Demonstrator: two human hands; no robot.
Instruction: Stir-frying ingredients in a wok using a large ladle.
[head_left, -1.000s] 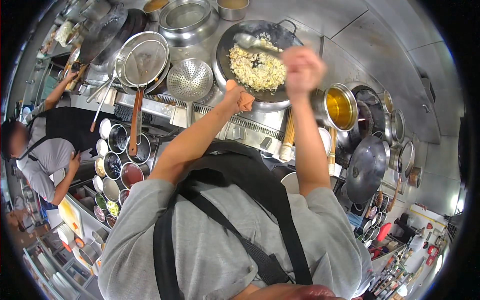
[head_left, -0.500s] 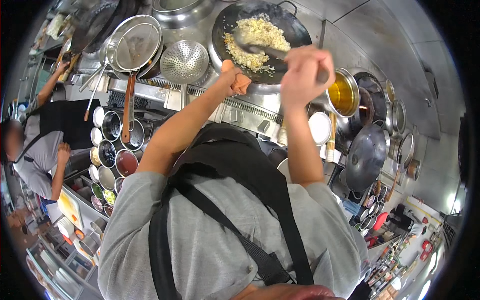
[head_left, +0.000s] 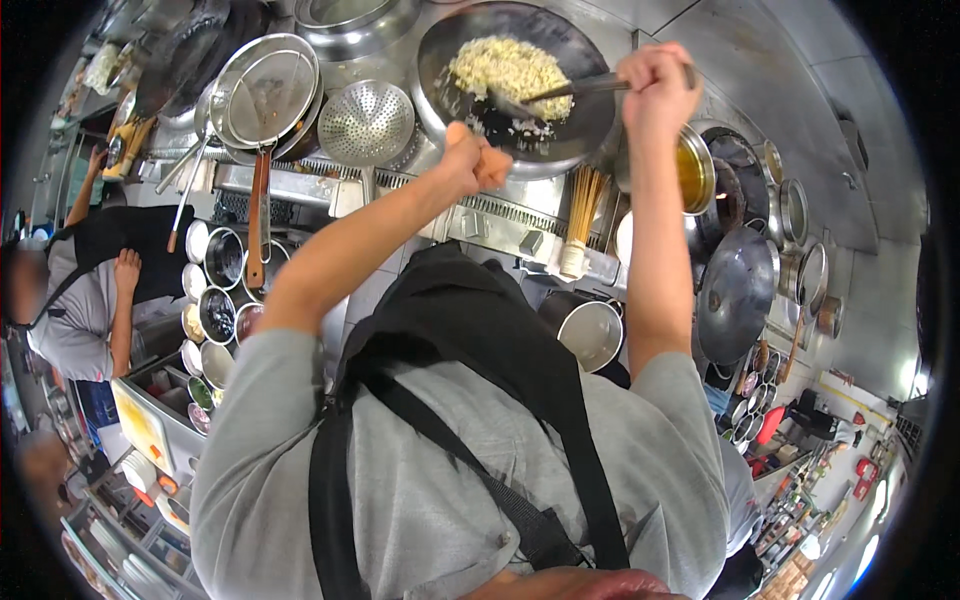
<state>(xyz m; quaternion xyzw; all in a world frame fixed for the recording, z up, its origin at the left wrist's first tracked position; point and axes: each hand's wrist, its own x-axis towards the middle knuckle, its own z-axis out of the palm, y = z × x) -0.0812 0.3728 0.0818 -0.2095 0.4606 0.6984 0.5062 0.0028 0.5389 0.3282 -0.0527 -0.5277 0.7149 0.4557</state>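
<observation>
A dark wok stands on the stove at the top, with a pale yellow heap of fried rice inside it. My right hand is closed around the handle of a ladle. The ladle's head reaches into the wok, at the near edge of the rice. My left hand is closed on an orange cloth at the wok's near rim. Whatever part of the wok lies under the cloth is hidden.
Left of the wok lie a perforated skimmer and wood-handled strainers. To the right are a pot of yellow oil, a bamboo brush and a dark wok. A co-worker stands at far left.
My right hand has moved right and up, drawing the ladle back from the rice to its near side. The rice is gathered in a tighter heap. My left hand stays at the rim.
</observation>
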